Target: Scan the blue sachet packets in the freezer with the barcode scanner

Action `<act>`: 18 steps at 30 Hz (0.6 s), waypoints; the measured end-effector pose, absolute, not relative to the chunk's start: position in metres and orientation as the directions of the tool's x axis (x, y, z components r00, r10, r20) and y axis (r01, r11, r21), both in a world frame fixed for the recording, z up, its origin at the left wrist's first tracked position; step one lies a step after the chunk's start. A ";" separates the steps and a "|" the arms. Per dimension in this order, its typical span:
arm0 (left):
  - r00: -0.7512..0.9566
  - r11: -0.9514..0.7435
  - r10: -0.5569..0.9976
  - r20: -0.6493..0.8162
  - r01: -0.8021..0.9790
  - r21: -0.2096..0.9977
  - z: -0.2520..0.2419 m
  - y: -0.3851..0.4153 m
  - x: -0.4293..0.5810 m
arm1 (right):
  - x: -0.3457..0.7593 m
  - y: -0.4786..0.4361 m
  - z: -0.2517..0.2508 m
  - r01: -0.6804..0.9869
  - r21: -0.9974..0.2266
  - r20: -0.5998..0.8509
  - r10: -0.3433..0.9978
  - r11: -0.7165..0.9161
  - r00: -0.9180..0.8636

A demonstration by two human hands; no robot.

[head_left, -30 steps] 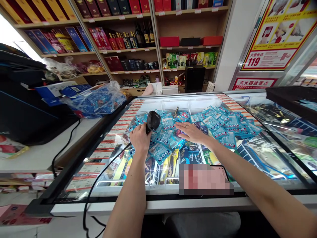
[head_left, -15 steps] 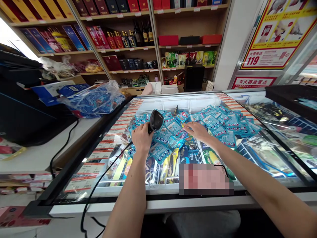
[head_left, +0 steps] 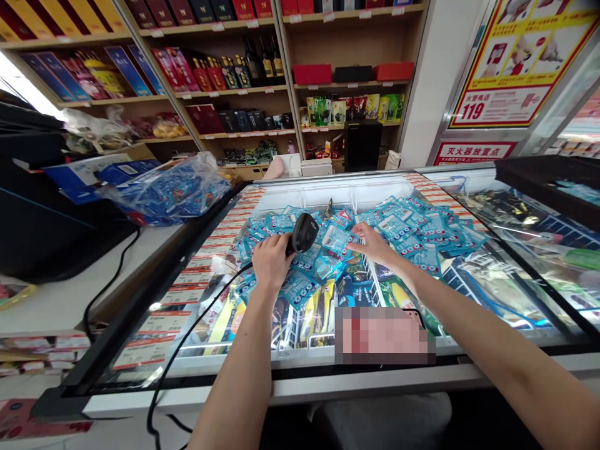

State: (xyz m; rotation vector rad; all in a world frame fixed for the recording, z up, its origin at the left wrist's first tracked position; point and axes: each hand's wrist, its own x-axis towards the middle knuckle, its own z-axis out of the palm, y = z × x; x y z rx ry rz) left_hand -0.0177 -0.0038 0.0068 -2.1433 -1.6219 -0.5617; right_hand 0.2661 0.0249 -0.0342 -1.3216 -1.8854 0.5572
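Several shelves (head_left: 220,94) across the back wall, stacked with boxes, bottles and bright snack bags. Nearer, filling most of the view, a long glass-topped freezer (head_left: 328,369) with a dark frame, price labels lined along its left edge, wrapped ice creams visible beneath the glass. To the right, a yellow and red poster (head_left: 515,56) up on the wall. To the left, a pale tabletop (head_left: 60,300) carrying a black machine (head_left: 42,206) and, at its far end, a clear plastic bag (head_left: 173,187) stuffed with blue packets. On the freezer glass, well apart from that bag, a wide heap of blue packets (head_left: 412,225) (dozens, overlapping, spread from the middle toward the right). Near the front edge of the glass, a blurred rectangular patch, contents impossible to tell.

Left hand (head_left: 272,259) clenched around the grip of a black scanner (head_left: 304,232), head raised above the heap and tilted toward the right, with a black cable (head_left: 187,337) trailing back over the glass and off the front edge. Right hand (head_left: 372,244) just beside the scanner head, fingers pinching the edge of one blue packet (head_left: 335,239), lifted slightly off the heap and tilted, close in front of the scanner head. A ring on one finger of the right hand.
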 end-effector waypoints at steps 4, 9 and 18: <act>0.314 -0.311 0.797 0.515 0.946 -0.096 0.008 -0.005 -0.014 | 0.286 0.018 -0.036 0.472 -0.823 0.345 0.938 0.317 -0.029; 0.398 -0.392 0.788 0.470 0.913 -0.115 0.008 -0.005 -0.009 | 0.298 0.021 -0.045 0.426 -0.849 0.387 0.917 0.314 0.096; 0.533 -0.523 0.726 0.435 0.838 -0.154 0.009 -0.008 0.000 | 0.299 0.030 -0.053 0.528 -0.787 0.420 0.905 0.320 0.076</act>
